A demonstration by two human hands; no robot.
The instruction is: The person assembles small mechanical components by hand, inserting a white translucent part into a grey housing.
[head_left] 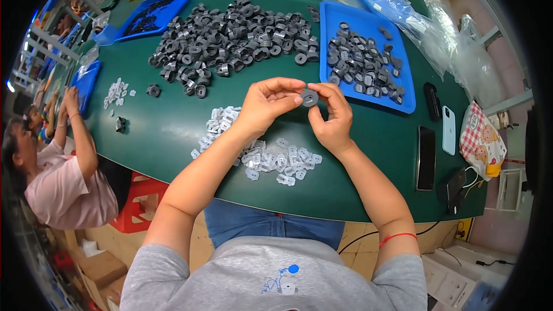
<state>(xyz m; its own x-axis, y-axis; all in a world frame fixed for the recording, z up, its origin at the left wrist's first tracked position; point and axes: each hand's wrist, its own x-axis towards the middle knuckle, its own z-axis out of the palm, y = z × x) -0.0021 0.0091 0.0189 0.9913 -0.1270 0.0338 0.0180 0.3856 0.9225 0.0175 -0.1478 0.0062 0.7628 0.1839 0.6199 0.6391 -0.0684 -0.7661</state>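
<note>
Both our hands pinch one small dark grey ring part (309,98) above the green table (167,132): left hand (266,103) and right hand (333,116) fingers closed on its rim. We judge it light, stiff, best held by the edges.

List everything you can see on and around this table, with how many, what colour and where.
grey ring part: one, dark grey, pinched between both hands
grey parts heap: many, dark grey, table centre
blue tray: one, right of the heap, holding more grey parts
white clips: many, translucent white, near table edge
phones: three, two black and one pale blue, right edge
plastic bags: several, clear, far right
co-worker: one, pink top, seated left
left hand: grip shut on the ring
right hand: grip shut on the ring
</note>
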